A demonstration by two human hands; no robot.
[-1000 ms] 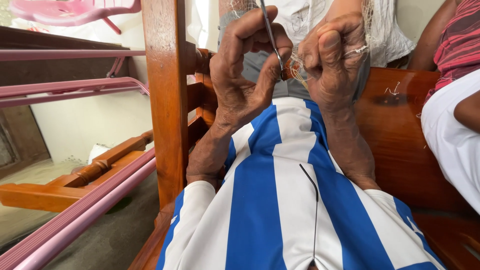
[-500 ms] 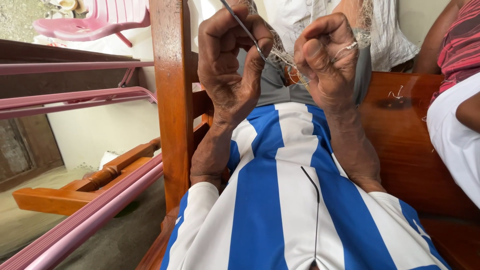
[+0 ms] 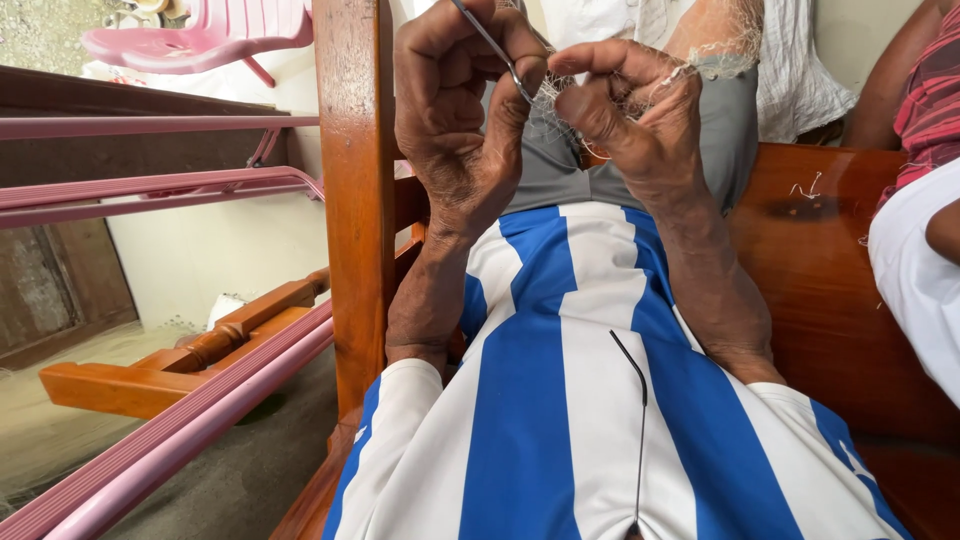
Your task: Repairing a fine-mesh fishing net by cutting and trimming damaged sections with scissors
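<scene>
Pinching thin metal needle (image 3: 490,45): left hand (image 3: 460,110) | right hand (image 3: 640,120) clamped on pale netting (image 3: 700,50) | wooden post (image 3: 352,200) just left

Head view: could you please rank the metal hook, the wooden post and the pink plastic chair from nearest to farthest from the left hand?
1. Metal hook: pinched in the left hand.
2. Wooden post: upright, just left of that hand.
3. Pink plastic chair: upper left, beyond the post.

right hand (image 3: 640,120) forefinger now stretched toward left hand (image 3: 465,110), hook (image 3: 495,45) tilted lower
</scene>
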